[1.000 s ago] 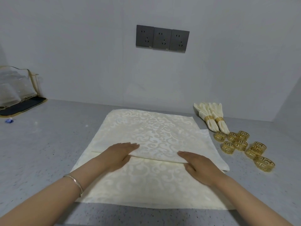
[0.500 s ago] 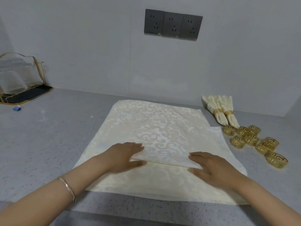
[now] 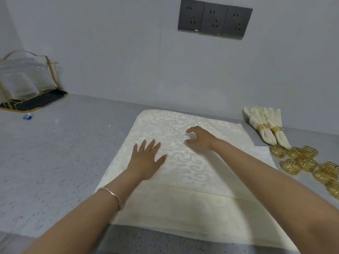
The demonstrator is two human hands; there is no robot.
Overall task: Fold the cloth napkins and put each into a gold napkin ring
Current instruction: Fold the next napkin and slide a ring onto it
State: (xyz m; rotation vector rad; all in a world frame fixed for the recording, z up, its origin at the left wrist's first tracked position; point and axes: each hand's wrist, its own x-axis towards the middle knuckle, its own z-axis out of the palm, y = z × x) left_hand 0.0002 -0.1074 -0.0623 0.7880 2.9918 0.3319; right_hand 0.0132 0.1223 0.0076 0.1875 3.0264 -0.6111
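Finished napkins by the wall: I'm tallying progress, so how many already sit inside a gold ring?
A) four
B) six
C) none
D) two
D: two folded napkins lie side by side at the far right near the wall, each with a gold ring around its middle, while the loose gold rings lie empty on the counter in front of them.
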